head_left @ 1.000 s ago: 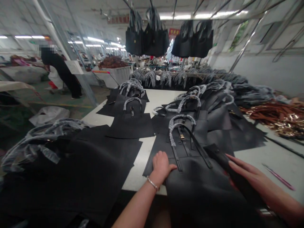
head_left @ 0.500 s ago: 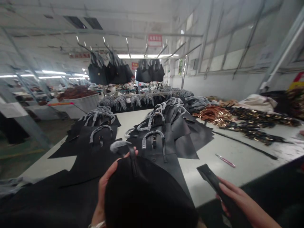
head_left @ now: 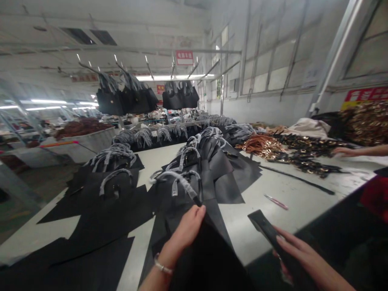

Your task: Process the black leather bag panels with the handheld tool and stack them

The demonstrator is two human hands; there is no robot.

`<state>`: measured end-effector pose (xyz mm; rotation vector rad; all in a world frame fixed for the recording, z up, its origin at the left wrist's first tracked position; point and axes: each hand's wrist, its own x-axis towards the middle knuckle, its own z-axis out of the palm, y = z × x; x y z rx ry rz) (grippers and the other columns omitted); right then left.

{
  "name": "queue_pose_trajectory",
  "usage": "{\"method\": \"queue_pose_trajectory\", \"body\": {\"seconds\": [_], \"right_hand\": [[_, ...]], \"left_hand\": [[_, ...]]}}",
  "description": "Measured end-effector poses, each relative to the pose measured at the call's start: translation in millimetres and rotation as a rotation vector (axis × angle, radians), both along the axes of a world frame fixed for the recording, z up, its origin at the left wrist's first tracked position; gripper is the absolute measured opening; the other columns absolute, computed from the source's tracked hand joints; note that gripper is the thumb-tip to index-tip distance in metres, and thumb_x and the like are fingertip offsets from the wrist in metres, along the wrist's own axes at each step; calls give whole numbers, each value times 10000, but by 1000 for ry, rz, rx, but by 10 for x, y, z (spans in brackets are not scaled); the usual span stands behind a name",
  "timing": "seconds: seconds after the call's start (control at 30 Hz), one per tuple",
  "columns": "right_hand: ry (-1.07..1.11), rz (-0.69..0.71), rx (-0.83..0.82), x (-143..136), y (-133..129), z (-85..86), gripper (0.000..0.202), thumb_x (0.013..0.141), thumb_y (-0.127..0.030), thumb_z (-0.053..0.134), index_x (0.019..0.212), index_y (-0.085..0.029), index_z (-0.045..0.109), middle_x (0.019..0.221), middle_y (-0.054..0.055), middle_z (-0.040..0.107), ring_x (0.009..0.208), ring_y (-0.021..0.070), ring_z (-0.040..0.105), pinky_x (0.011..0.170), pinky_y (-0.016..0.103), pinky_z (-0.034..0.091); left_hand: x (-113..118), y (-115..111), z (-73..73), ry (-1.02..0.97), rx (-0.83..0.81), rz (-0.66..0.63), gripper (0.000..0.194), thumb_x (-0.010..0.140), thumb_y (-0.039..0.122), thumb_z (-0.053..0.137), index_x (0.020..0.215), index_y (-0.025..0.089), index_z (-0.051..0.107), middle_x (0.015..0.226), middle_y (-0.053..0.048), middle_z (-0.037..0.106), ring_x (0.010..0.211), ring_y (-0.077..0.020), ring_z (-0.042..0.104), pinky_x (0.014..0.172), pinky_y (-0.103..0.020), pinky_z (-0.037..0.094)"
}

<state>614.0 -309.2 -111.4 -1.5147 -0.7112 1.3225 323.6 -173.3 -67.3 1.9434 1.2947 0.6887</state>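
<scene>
My left hand (head_left: 190, 224), fingers closed, grips the top edge of a black bag panel (head_left: 209, 258) at the base of its plastic-wrapped handle (head_left: 182, 182). The panel hangs down toward me and its lower part is dark. In my right hand (head_left: 298, 250) is a long, flat black strip (head_left: 265, 226), pointing up and left beyond the fingers; I cannot tell its exact kind. More black panels with wrapped handles lie under and beyond my left hand, including a stack (head_left: 209, 173) in the middle and a pile (head_left: 106, 182) at left.
On the pale table (head_left: 236, 226) lie a red-and-white pen (head_left: 275, 201), a long black strap (head_left: 300, 180), brown straps (head_left: 257, 145) and black straps with gold hardware (head_left: 315, 163). Another person's hand (head_left: 345, 151) reaches in from the right. Finished-looking black bags (head_left: 136, 97) hang from a rack behind.
My left hand has moved from the panel's left side to the handle base, swinging the handle to the right. The view has turned rightward; another person's arm now shows. My right hand keeps its strip.
</scene>
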Motion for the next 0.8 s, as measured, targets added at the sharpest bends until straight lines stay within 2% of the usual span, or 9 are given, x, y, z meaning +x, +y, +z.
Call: {"method": "queue_pose_trajectory", "body": {"seconds": [0.07, 0.13, 0.2, 0.27, 0.37, 0.5, 0.6, 0.7, 0.8], "right_hand": [[-16, 30, -5, -5, -24, 59, 711, 797, -489, 643, 1401, -238, 365, 735, 13, 675, 521, 152, 605, 439, 230, 491], [-38, 92, -20, -42, -15, 107, 686, 803, -473, 649, 1393, -241, 387, 769, 20, 677, 535, 146, 603, 443, 223, 488], [-51, 180, -53, -118, 34, 118, 654, 820, -457, 636, 1389, -238, 400, 782, 24, 670, 539, 145, 605, 442, 220, 487], [-58, 281, -104, -225, 111, 87, 621, 846, -445, 602, 1393, -237, 396, 765, 23, 658, 520, 143, 607, 429, 218, 483], [-73, 430, -192, -386, 243, -10, 600, 880, -438, 545, 1409, -217, 365, 727, 24, 652, 467, 134, 606, 393, 205, 465], [-69, 542, -271, -508, 405, -118, 602, 899, -452, 505, 1410, -183, 333, 698, 25, 650, 433, 127, 602, 356, 187, 453], [-52, 567, -260, -597, 552, -144, 564, 918, -455, 466, 1386, -165, 343, 670, 15, 637, 419, 124, 589, 341, 183, 453], [-98, 505, -177, -712, 737, -104, 512, 924, -418, 470, 1351, -154, 368, 668, 6, 623, 422, 121, 582, 346, 188, 461], [-184, 400, -75, -723, 870, 22, 441, 920, -378, 491, 1307, -178, 424, 705, 4, 618, 447, 116, 583, 372, 193, 475]], "left_hand": [[117, -133, -402, 143, 9, -64, 449, 912, 483, 345, 1033, 118, 576, 1212, -172, 572, 1130, -276, 541, 969, -408, 420], [108, -348, -703, 250, 34, -86, 423, 894, 401, 445, 1183, 102, 522, 1425, -202, 375, 1286, -288, 414, 1054, -417, 359], [43, -577, -891, 317, 90, -87, 403, 858, 283, 511, 1224, 114, 506, 1486, -177, 281, 1349, -281, 325, 1098, -414, 321], [-19, -761, -1013, 357, 160, -74, 376, 828, 203, 531, 1198, 136, 534, 1468, -147, 326, 1361, -269, 303, 1119, -415, 302], [-66, -912, -1169, 397, 224, -28, 376, 830, 206, 533, 1204, 177, 540, 1413, -127, 410, 1335, -283, 341, 1122, -486, 287], [-90, -944, -1309, 386, 290, -54, 394, 880, 278, 490, 1270, 223, 497, 1418, -104, 415, 1349, -283, 317, 1123, -542, 251], [-116, -927, -1295, 367, 304, -83, 396, 886, 319, 490, 1273, 233, 490, 1422, -92, 410, 1348, -268, 313, 1135, -510, 242], [-153, -891, -1221, 361, 305, -87, 400, 860, 355, 536, 1242, 242, 509, 1388, -88, 442, 1312, -268, 356, 1129, -487, 259], [-204, -822, -1166, 347, 300, -98, 390, 821, 360, 597, 1190, 254, 532, 1341, -65, 481, 1253, -255, 412, 1100, -443, 317]]}}
